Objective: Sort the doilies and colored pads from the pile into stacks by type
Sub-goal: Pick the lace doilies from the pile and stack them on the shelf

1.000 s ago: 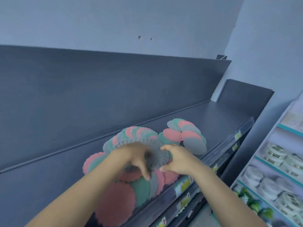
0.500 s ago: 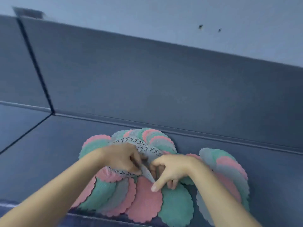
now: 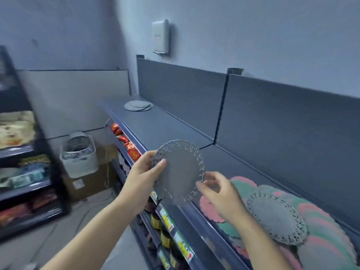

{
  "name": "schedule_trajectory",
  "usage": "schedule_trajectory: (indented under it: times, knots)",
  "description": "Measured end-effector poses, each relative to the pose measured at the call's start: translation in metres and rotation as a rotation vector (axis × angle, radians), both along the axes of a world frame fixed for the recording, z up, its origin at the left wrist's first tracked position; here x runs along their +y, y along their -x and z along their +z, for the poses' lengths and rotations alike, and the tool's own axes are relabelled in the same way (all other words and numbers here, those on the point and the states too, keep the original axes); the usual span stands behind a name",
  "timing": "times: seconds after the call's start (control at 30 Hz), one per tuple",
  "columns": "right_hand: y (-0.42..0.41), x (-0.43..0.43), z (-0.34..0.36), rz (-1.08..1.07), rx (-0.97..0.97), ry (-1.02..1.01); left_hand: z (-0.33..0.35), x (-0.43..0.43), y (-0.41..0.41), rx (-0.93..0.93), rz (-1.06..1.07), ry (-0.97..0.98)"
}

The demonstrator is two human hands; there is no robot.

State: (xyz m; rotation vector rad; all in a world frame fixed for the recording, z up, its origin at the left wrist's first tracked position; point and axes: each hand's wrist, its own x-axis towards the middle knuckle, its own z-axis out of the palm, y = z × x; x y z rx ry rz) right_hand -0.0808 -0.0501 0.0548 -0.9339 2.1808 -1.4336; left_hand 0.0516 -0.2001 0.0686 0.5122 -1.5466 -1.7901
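Observation:
My left hand (image 3: 143,177) pinches a white lace doily (image 3: 180,170) by its left rim and holds it up above the shelf's front edge. The fingertips of my right hand (image 3: 219,193) sit at the doily's lower right rim; I cannot tell if they grip it. At the lower right, a pile of pink and green scalloped pads (image 3: 323,230) is spread on the dark shelf (image 3: 175,129). Another lace doily (image 3: 278,217) lies on top of that pile. Far down the shelf to the left rests a small stack of doilies (image 3: 138,105).
The shelf has an upright back panel (image 3: 272,106) and a raised front lip with price tags (image 3: 167,219). Jars and red packets fill the shelves below. A white basket (image 3: 79,154) on a cardboard box stands on the floor to the left, beside a dark rack (image 3: 25,172).
The doily was lifted off the pile, and both hands carried it up and to the left. The view swung left, bringing the far stack of doilies into sight.

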Motion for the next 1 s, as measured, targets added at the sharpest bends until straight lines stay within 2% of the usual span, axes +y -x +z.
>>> schedule_trajectory:
  times: [0.07, 0.2, 0.3, 0.47, 0.7, 0.87, 1.0]
  knots:
    - [-0.014, -0.047, -0.012, 0.063, -0.075, 0.035, -0.008, -0.032, -0.018, 0.041, 0.062, -0.120]
    - [-0.039, -0.149, -0.025, 0.154, -0.318, 0.129, -0.036, -0.126, -0.050, 0.030, 0.181, -0.227]
    - [-0.054, -0.234, -0.028, 0.190, -0.319, 0.150, -0.045, -0.206, -0.068, 0.001, 0.156, -0.277]
    - [-0.051, -0.353, -0.018, 0.194, -0.323, 0.199, -0.037, -0.328, -0.066, -0.130, 0.064, -0.100]
    - [0.011, -0.454, -0.006, 0.025, -0.265, 0.217, -0.042, -0.437, 0.006, -0.356, -0.044, 0.195]
    - [0.093, -0.515, -0.012, -0.150, -0.186, 0.290, -0.054, -0.505, 0.080, -0.368, -0.018, 0.318]
    - [0.158, -0.581, -0.004, -0.111, -0.110, 0.249, -0.041, -0.570, 0.135, -0.384, 0.013, 0.386]
